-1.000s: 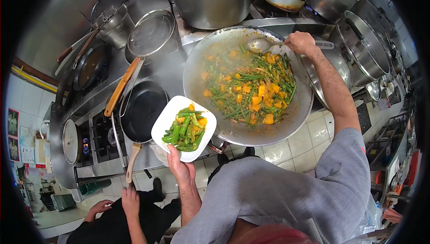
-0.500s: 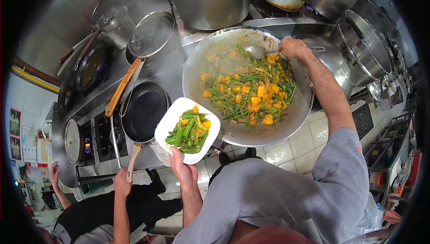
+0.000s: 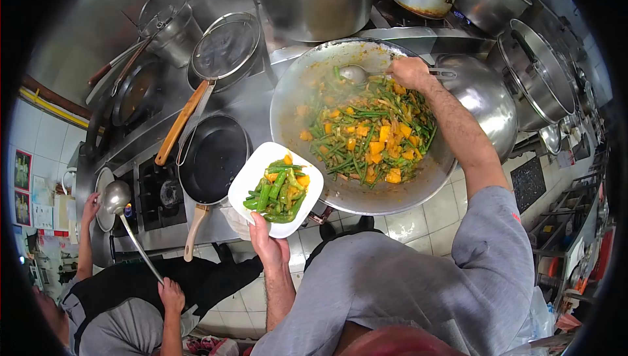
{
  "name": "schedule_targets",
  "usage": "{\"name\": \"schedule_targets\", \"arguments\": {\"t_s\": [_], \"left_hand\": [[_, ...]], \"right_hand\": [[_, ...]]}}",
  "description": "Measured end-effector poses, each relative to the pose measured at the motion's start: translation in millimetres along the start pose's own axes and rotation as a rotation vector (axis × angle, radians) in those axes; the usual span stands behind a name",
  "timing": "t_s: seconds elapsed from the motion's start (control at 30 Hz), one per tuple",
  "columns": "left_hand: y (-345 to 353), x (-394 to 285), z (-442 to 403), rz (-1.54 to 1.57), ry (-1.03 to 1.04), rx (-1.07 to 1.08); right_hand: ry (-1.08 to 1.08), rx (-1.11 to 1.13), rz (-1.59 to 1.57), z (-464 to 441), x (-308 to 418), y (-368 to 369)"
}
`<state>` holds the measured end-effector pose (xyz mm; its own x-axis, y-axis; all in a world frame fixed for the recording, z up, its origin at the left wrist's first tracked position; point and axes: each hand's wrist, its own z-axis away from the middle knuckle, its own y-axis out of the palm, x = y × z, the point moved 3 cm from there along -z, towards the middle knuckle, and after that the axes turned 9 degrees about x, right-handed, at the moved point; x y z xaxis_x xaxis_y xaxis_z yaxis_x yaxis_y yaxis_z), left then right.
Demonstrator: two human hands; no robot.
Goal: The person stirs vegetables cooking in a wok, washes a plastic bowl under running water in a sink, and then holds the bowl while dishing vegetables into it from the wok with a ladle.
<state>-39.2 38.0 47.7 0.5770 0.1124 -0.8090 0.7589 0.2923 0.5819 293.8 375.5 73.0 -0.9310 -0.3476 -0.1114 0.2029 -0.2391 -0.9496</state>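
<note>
My right hand [image 3: 409, 73] grips the handle of a metal ladle [image 3: 354, 75], whose bowl rests near the far wall of a large wok [image 3: 297, 78]. Green beans and orange squash chunks [image 3: 376, 140] fill the wok's middle, with steam over the left side. On my left hand [image 3: 269, 246] sits a white squarish plate [image 3: 257, 158], its near edge held between thumb and fingers. A portion of green beans and squash [image 3: 278, 189] lies on it. The plate is held just off the wok's front left rim.
At left, a co-worker's hand [image 3: 172, 296] holds another ladle [image 3: 118, 195] near a round lid [image 3: 103, 215]; their other hand touches the lid's edge. A black frying pan [image 3: 212, 160] and strainer [image 3: 227, 45] lie left of the wok. A tall pot [image 3: 311, 3] stands behind.
My right hand and its ladle have shifted left within the wok. My left hand barely moves with the plate. The co-worker's ladle has come into view beside the lid, and their other hand has risen to the lid.
</note>
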Motion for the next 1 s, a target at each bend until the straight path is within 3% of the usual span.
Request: {"name": "schedule_targets", "arguments": {"t_s": [0.17,0.47,0.63,0.77,0.87,1.0], "left_hand": [[0,-1,-3,-0.018,0.004,0.011],[1,-1,-4,-0.019,0.002,-0.005],[5,-3,-8,-0.021,-0.008,0.031],[7,-2,-5,-0.010,-0.025,0.019],[4,-4,-6,-0.019,-0.014,0.019],[6,-6,-10,-0.025,-0.017,0.051]], "right_hand": [[-0.037,0.040,-0.154,-4,-4,4],[-0.082,-0.039,0.060,1,9,-8],[-0.195,0.006,-0.237,-11,25,0],[-0.227,0.058,-0.256,-4,20,-7],[-0.124,0.120,-0.143,-2,17,-9],[-0.157,0.141,-0.448,-14,14,22]]}}
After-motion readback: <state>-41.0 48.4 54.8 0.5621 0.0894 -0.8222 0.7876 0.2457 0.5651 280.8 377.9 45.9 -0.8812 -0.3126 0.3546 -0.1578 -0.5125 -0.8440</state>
